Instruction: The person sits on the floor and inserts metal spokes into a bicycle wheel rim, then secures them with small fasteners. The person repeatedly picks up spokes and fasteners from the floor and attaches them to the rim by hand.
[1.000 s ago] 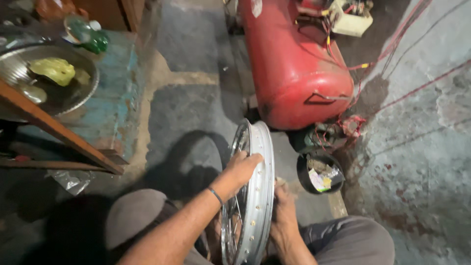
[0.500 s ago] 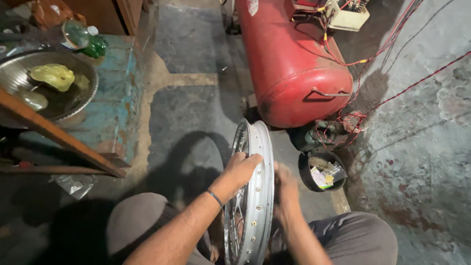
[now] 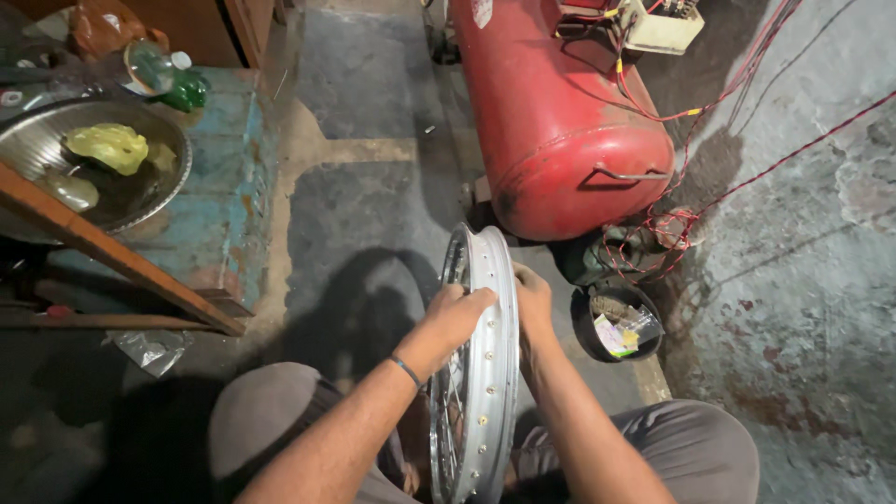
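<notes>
Holding the shiny wheel rim (image 3: 481,364) from both sides, the left hand (image 3: 455,317) has its fingers curled over the rim's top edge, and the right hand (image 3: 533,301) lies flat against the other side. Standing upright between the person's knees, the silver rim has small holes and thin spokes, near a big red tank (image 3: 551,112).

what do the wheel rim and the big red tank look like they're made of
Wheel rim: looks like bright polished or chromed metal, silvery with sharp glints and a row of spoke holes. Red tank: probably painted steel, judging by its glossy red coat with dark scuffs and welded handle.
</notes>
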{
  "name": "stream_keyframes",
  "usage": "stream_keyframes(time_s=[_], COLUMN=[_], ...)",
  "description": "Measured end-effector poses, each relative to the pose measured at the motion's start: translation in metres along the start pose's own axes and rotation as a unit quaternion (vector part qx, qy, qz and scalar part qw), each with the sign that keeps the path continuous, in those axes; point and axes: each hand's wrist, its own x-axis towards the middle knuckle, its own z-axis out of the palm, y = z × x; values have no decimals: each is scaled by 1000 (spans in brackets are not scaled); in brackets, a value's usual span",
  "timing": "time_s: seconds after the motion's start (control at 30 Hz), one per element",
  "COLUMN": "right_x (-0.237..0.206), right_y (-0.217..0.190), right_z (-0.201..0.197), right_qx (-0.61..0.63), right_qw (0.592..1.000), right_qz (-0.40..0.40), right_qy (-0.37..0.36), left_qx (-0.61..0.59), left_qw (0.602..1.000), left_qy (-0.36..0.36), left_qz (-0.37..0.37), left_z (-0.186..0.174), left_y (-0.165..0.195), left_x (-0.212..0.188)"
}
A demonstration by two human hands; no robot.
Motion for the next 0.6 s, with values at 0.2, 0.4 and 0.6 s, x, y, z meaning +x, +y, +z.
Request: stream_keyframes(time_s=[0.2,0.4,0.6], right_x=[-92,-40,-1], right_y=[27,8,-11], right_z=[-22,-23,2], right_qx=[239,168,78], right_qw=[964,985,996], right_qz=[95,26,31], right_qy=[74,21,-24], left_qx=[39,-90,102], left_qw=[999,995,993], left_qy=[15,-32,40], left_qz=[28,16,48], left_z=[2,6,0], left_y=[-2,0,1], left_x=[4,4,0])
